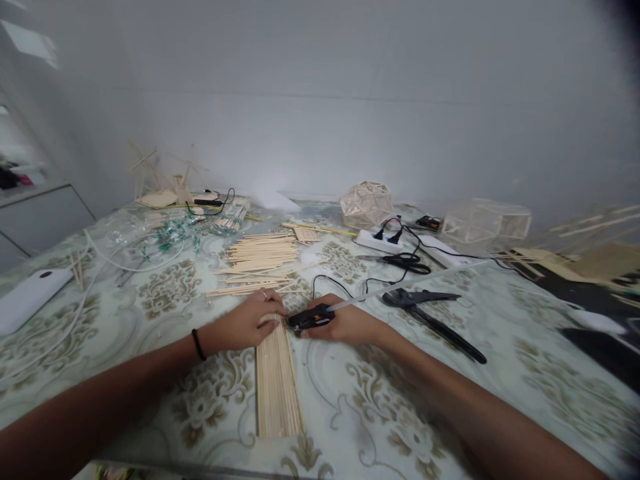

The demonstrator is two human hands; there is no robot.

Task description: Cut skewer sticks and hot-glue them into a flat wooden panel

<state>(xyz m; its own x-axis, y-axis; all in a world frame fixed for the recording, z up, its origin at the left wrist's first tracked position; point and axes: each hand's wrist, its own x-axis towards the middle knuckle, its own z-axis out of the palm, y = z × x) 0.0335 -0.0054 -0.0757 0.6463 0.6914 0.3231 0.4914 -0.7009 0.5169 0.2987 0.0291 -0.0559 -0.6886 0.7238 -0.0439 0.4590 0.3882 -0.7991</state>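
Side by side on the table lies a flat row of thin wooden sticks [279,387], its length running toward me. My left hand [247,320], with a black band at the wrist, grips the far end of this row with bent fingers and thumb. In my right hand [345,323] is a black hot glue gun [313,318], its nozzle at the far right corner of the row, close to my left fingertips. A long translucent glue stick [410,283] sticks out of the gun's back. Whether the nozzle touches the wood is hidden.
Loose wooden sticks [263,253] lie beyond my hands. To the right are pliers [430,320], black scissors [400,262] and a power strip [379,241] with cables. Stick-built frames [367,202] stand at the back. A white device [33,300] lies left.
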